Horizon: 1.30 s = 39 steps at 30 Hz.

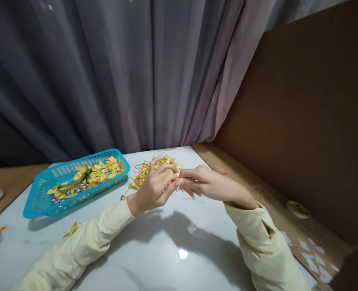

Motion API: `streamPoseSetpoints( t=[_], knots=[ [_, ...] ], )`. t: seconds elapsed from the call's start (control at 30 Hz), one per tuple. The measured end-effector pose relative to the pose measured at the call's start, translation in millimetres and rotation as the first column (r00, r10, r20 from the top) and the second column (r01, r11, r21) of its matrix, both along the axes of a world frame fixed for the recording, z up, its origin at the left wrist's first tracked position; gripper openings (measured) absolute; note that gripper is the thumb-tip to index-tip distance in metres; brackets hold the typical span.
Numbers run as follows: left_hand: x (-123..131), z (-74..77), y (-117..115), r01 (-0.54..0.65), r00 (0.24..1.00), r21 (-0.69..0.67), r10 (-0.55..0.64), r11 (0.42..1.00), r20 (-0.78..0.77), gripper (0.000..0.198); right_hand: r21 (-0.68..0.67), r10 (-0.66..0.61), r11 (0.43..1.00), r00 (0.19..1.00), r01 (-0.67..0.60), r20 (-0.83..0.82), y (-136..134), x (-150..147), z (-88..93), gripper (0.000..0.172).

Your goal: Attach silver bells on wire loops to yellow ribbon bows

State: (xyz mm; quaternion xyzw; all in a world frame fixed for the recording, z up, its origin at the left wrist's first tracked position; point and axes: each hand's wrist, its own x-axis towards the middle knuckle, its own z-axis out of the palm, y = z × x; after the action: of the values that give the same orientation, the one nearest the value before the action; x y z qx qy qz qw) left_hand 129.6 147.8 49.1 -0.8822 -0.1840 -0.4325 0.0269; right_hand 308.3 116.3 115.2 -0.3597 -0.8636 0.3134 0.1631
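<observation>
Over the middle of the white table, my left hand and my right hand meet at the fingertips. Thumb and fingers of my left hand are pinched together, with its other fingers raised. The fingers of my right hand are bent against them. Something small and silvery shows between the hands, too small to make out. Just behind them lies a pile of yellow ribbon bows with thin golden ties, partly hidden by my left hand.
A blue basket at the left holds yellow bows and silver bells. Single bows lie nearer. On brown cardboard at the right are a tape roll and white scraps. A grey curtain hangs behind.
</observation>
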Motion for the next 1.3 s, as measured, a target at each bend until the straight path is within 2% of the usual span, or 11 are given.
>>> streamPoseSetpoints(
  t=[0.2,0.37,0.5,0.63,0.77,1.07,1.3],
  knots=[
    [3.8,0.0,-3.3,0.143,0.987,-0.258,-0.118,0.955,0.113,0.027,-0.09,-0.052,0.995,0.997,0.047,-0.052,-0.4,2.0,-0.7,0.036],
    [4.8,0.5,-4.1,0.132,0.981,-0.509,-0.04,0.851,0.189,0.033,-0.198,-0.084,0.979,0.987,0.056,-0.135,1.8,5.1,-2.2,0.038],
    [3.5,1.1,-1.6,0.126,0.976,-0.628,0.018,0.768,0.218,0.032,-0.185,-0.135,0.978,0.973,0.1,-0.186,4.6,7.7,-2.3,0.036],
    [3.6,5.0,-1.6,0.112,0.981,-0.611,0.01,0.784,0.192,0.03,-0.075,-0.184,0.982,0.971,0.174,-0.153,3.7,7.7,-0.2,0.026],
    [4.1,8.7,-3.3,0.072,0.989,-0.538,0.01,0.84,0.147,0.03,0.009,-0.147,0.989,0.984,0.148,-0.104,1.1,5.8,2.8,0.02],
    [3.6,6.2,-0.7,0.02,0.994,-0.489,0.036,0.872,0.104,0.027,0.052,-0.159,0.985,0.984,0.163,-0.085,0.8,5.8,3.6,0.017],
    [5.8,11.5,-3.7,0.017,0.995,-0.449,0.028,0.893,0.093,0.028,0.062,-0.17,0.983,0.984,0.174,-0.06,0.3,4.8,3.9,0.018]
  ],
)
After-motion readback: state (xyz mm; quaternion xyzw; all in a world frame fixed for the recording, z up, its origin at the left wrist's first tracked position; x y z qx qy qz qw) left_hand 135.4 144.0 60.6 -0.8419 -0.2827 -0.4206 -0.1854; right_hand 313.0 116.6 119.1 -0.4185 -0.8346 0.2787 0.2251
